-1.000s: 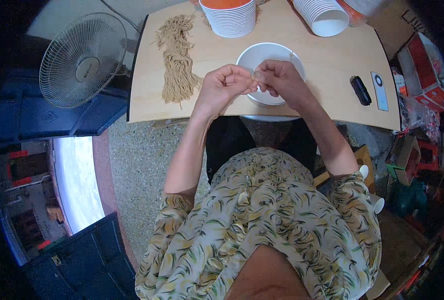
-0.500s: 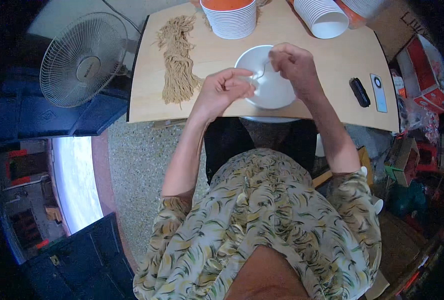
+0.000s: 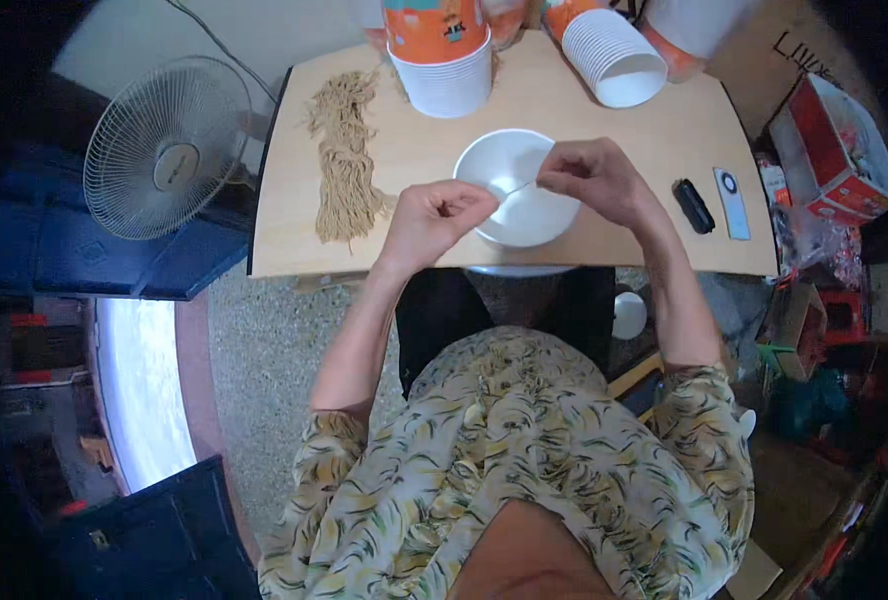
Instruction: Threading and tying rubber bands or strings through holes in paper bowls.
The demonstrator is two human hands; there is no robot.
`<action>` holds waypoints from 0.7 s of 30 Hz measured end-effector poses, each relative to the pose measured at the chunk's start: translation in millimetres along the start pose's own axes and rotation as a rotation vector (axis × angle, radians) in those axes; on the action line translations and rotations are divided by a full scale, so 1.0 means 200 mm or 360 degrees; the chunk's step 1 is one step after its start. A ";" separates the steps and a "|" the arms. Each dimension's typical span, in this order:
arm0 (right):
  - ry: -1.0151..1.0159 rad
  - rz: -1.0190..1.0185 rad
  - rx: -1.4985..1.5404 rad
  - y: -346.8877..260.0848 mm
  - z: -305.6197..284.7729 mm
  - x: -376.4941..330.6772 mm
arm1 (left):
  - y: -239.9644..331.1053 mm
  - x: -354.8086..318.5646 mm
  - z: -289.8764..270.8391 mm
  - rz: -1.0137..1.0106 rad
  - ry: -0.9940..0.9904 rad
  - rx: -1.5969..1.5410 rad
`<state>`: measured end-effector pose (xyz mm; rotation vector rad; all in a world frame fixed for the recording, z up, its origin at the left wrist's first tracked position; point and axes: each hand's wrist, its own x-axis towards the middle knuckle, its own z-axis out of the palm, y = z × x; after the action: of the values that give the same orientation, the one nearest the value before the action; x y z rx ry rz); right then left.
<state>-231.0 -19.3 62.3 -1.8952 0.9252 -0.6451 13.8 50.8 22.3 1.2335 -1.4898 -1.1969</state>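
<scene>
L hand & R hand: each grip pinched shut on an end of a thin pale strand, stretched over a round white bowl. Tan stringy bundle lies left on smooth wood table; ribbed cup stacks behind.

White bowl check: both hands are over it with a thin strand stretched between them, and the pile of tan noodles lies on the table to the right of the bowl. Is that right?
Not quite. In the head view the pile of tan noodles lies to the left of the white bowl, not the right. The rest holds: the left hand and right hand are over the bowl with a thin strand stretched between them.
</scene>
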 end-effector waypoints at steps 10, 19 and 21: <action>0.0465 0.0015 0.1452 0.25 -0.08 -0.09 | 0.01 -0.01 0.01 0.0823 -0.0171 0.0634; 0.0276 -0.0093 0.1406 0.18 -0.42 0.08 | 0.14 0.11 -0.13 0.0765 -0.0269 0.0346; 0.0113 -0.0300 0.1696 0.14 -0.51 0.23 | 0.17 0.18 -0.21 0.0307 -0.0160 -0.0191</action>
<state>-287.9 -116.3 87.1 -0.9937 0.2960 -1.0529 42.6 10.1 65.0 0.9391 -1.5481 -1.2142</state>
